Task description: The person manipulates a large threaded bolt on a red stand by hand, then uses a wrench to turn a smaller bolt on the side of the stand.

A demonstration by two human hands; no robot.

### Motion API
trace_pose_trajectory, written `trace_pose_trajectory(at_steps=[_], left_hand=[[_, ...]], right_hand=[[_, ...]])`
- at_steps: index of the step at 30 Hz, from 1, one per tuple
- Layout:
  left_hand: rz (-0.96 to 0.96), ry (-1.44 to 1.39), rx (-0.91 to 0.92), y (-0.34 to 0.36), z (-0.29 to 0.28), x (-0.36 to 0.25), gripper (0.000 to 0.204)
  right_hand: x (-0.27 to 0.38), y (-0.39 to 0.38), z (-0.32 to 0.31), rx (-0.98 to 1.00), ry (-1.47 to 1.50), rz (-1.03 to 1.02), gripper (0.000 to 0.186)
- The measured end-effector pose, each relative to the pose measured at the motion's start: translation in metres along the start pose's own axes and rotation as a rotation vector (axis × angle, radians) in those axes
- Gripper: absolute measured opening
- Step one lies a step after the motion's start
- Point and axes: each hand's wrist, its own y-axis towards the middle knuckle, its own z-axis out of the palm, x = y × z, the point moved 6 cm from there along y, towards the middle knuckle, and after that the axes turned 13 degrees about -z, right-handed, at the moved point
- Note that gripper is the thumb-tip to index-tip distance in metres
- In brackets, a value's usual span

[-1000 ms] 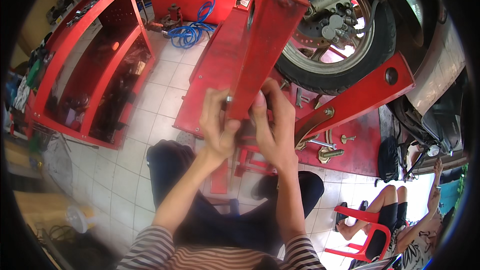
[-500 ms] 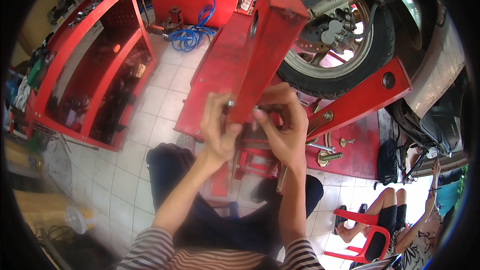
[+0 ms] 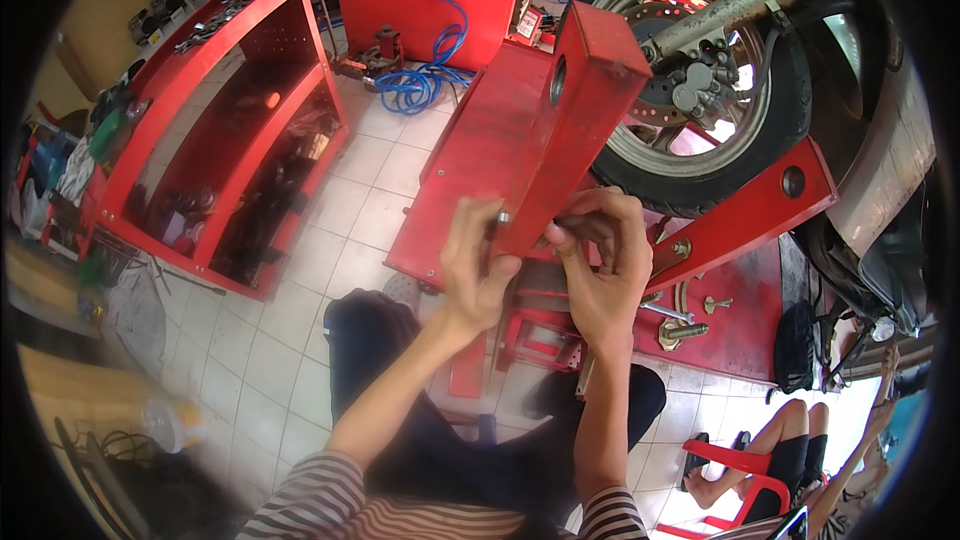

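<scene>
A red square steel post (image 3: 590, 100) leans up in front of me, its lower end between my hands. On its left face sits a silver bolt head (image 3: 503, 218), with the curled fingers of my left hand (image 3: 474, 270) against it and the thumb on the post's near edge. At the post's right face my right hand (image 3: 608, 265) is closed in a pinch; what its fingertips hold is hidden. To the right, a second red steel arm (image 3: 745, 205) carries a bolt and nut (image 3: 681, 248).
A motorcycle wheel (image 3: 790, 90) stands behind the post on a red lift platform (image 3: 480, 160). Wrenches (image 3: 668, 313) and a large bolt (image 3: 688, 331) lie at right. A red open cabinet (image 3: 225, 200) is at left, a blue hose (image 3: 410, 90) beyond. Someone sits on a red chair (image 3: 735, 458).
The whole view has shifted, so the scene sits farther right and lower. Both hands stay at the post's lower end. A bit of metal seen by my right thumb no longer shows clearly.
</scene>
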Motion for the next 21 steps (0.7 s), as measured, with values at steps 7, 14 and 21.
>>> trace_pose_trajectory(at_steps=[7, 14, 21], left_hand=[[0.012, -0.027, -0.038, 0.002, 0.0, 0.001, 0.063], [-0.011, -0.05, -0.006, 0.001, 0.002, -0.001, 0.062], [0.013, -0.038, -0.012, 0.002, 0.002, -0.002, 0.061]], right_hand=[[0.0, 0.006, 0.001, 0.055, 0.083, -0.086, 0.029], [-0.007, 0.003, 0.001, 0.169, -0.192, 0.012, 0.013], [0.003, 0.008, 0.002, 0.117, -0.231, -0.104, 0.018]])
